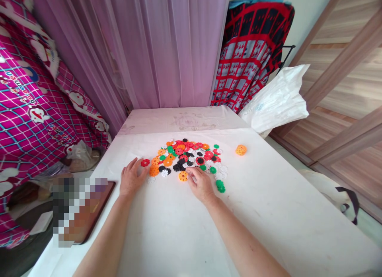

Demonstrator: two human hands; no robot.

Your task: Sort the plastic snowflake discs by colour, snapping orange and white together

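Observation:
A heap of flower-shaped plastic interlocking discs [181, 151] in red, orange, green, black and white lies on the table. My left hand [133, 176] rests at the heap's left side, fingers spread, beside a red disc [145, 162]. It holds nothing that I can see. At the near edge of the heap, my right hand [201, 184] has its thumb and fingertips closed at the right rim of an orange disc [183, 176]. Black discs [179, 165] lie just beyond it. To the right of this hand are a few green discs [220, 186] close together.
An orange ball-like piece [241, 150] sits apart on the right of the white-covered table [167, 229]. A phone-like slab [98, 209], partly blurred out, lies at the left edge. Beyond the right edge stands a white bag [277, 98]; a purple curtain [167, 50] hangs behind.

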